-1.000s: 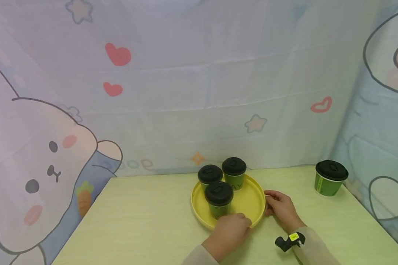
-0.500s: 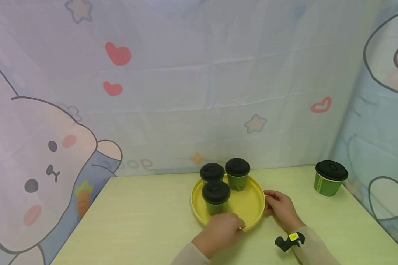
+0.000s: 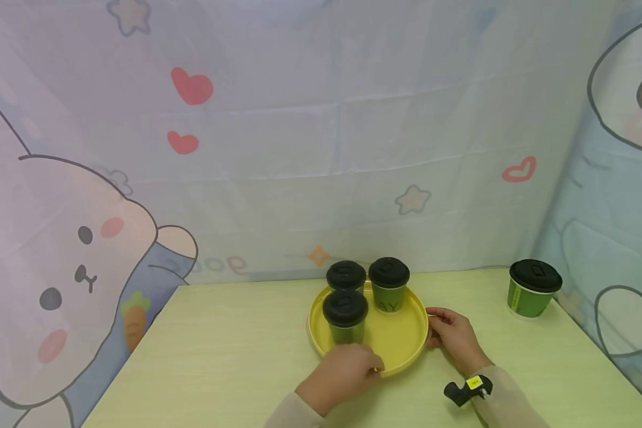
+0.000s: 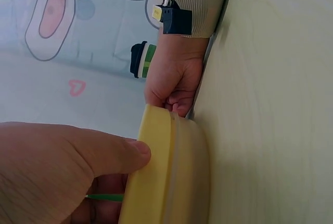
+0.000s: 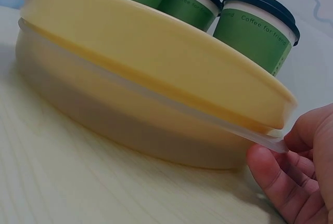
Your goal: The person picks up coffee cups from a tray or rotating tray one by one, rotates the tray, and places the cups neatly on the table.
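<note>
A round yellow tray (image 3: 398, 339) sits on a translucent round base (image 5: 140, 130), best seen in the right wrist view. Three green paper coffee cups with black lids stand upright on it: a front cup (image 3: 346, 324), a back-left cup (image 3: 346, 274) and a back-right cup (image 3: 389, 288). My left hand (image 3: 345, 371) pinches the tray's yellow rim at the near side, its thumb (image 4: 138, 154) against the outer wall. At the right side, my right hand (image 3: 456, 340) pinches the thin edge of the translucent base between thumb and fingers, just below the yellow wall.
Another lidded green cup (image 3: 532, 291) stands alone near the table's right edge. The pale yellow table (image 3: 235, 351) meets a printed cloth backdrop (image 3: 278, 196) behind the tray. A small black device (image 3: 468, 389) is strapped to the right wrist.
My left hand has moved left, turning the yellow tray. The front cup has shifted left, both back cups to the right. My right hand has stayed in place.
</note>
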### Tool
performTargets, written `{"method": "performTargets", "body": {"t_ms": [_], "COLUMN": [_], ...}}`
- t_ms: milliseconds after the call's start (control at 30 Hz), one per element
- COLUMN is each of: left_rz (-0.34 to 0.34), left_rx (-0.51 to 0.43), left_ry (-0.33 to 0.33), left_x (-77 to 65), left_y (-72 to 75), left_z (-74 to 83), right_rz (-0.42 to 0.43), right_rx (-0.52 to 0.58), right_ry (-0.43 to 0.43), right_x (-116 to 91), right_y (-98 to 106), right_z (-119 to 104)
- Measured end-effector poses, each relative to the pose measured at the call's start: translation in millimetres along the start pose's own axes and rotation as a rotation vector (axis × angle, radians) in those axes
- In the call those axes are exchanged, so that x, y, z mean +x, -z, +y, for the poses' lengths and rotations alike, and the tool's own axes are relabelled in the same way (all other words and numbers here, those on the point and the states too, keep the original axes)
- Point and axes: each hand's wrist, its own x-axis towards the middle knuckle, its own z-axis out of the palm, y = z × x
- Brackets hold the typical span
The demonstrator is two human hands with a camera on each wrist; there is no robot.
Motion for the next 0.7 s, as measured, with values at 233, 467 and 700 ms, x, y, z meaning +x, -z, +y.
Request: {"method": "performTargets", "body": {"t_ms": [233, 467, 700], "left_rz": [-0.019, -0.008, -0.010], "left_rx": [-0.010, -0.003, -0.019], "left_ry": [0.045, 0.045, 0.038], "left_x": [-7.2, -11.3, -15.0], "left_y": [4.1, 6.7, 9.8], "left_z": [-5.2, -9.2, -13.1], "right_rz": [0.003, 0.011, 0.011], "right_rx": [-0.004, -0.016, -0.024], "right_ry": [-0.003, 0.000, 0.000], "right_x": [0, 1, 0], "right_y": [0, 0, -1], "right_z": [-1, 1, 1]}}
